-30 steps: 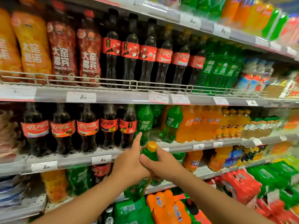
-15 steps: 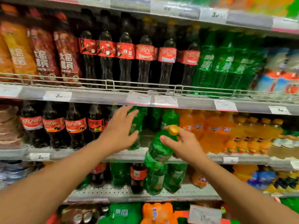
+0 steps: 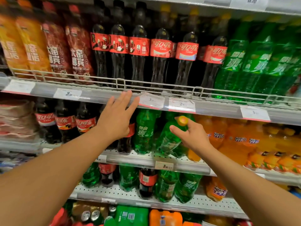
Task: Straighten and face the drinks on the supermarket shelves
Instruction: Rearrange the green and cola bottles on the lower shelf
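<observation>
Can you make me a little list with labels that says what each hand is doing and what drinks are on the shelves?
place: supermarket drink shelves
left hand: open, fingers straight, raised in front of the middle shelf, holding nothing
right hand: grips the neck of a green bottle
green bottle: tilted, yellow cap, at the middle shelf
top shelf: cola bottles, tall green bottles
middle shelf: small cola bottles, orange soda bottles
lower shelf: green and cola bottles mixed
</observation>
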Tool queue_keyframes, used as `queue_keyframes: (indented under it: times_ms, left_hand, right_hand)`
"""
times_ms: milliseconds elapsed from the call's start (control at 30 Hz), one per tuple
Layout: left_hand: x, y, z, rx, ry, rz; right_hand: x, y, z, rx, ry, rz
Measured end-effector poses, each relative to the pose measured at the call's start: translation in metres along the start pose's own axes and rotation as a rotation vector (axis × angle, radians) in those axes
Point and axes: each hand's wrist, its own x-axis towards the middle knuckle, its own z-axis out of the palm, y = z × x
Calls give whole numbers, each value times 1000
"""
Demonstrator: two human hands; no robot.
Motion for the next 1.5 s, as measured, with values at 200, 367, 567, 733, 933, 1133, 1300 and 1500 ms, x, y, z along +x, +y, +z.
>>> queue_keyframes:
  times_ms: [200,367,567,733,933,1133,1300,1500]
  left_hand:
    - [2,0,7,44,10,6]
    - [2,3,12,34,44,2]
    - [1,3,16,43,74,-6]
    - [2,3,17,39,69,-21]
    - [1,3,15,16,57,-22]
    - [2,2,15,0,54,-28]
    - [2,2,17,-5,67,-26]
    - [1,4,15,-22,98,-32]
  right_hand:
    - [23,-6,13,-111,-100,64]
    - [37,-1,21,-222,-103,82]
    - [45,2,22,-295,-161,157]
    - [62,-6,20,-236,-194,253]
    - [64,-11,34,-378,-213,249]
    - [57,-4,49,-247,-151,233]
    - [55,10,53,-116,-154,300]
    - [71,8,36,-226,-414,395]
